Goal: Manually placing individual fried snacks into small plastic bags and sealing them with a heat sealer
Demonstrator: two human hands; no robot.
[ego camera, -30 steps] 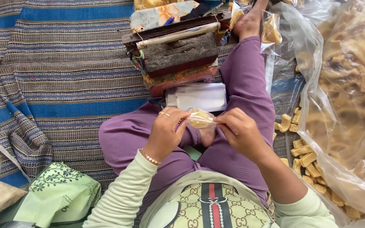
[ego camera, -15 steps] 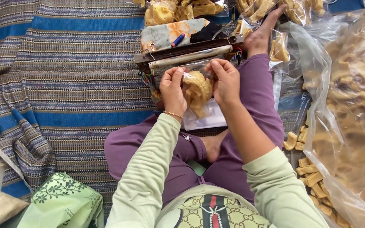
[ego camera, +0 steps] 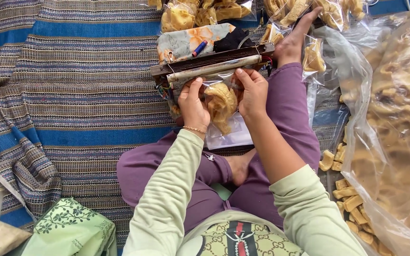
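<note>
A home floor turned into a snack-packing spot — a striped blue-and-brown woven mat (ego camera: 72,85) spreads left of the hands, a worn wooden bar sealer (ego camera: 212,64) sits just above them, and a big clear plastic sack of yellow fried crackers (ego camera: 395,118) lies to their right.

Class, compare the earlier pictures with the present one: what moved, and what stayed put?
Both hands, left hand and right hand, carried the small clear bag of yellow snacks from the lap forward, its top now under the sealer bar. Both keep their grip. The big snack bag and striped mat stayed put.
</note>
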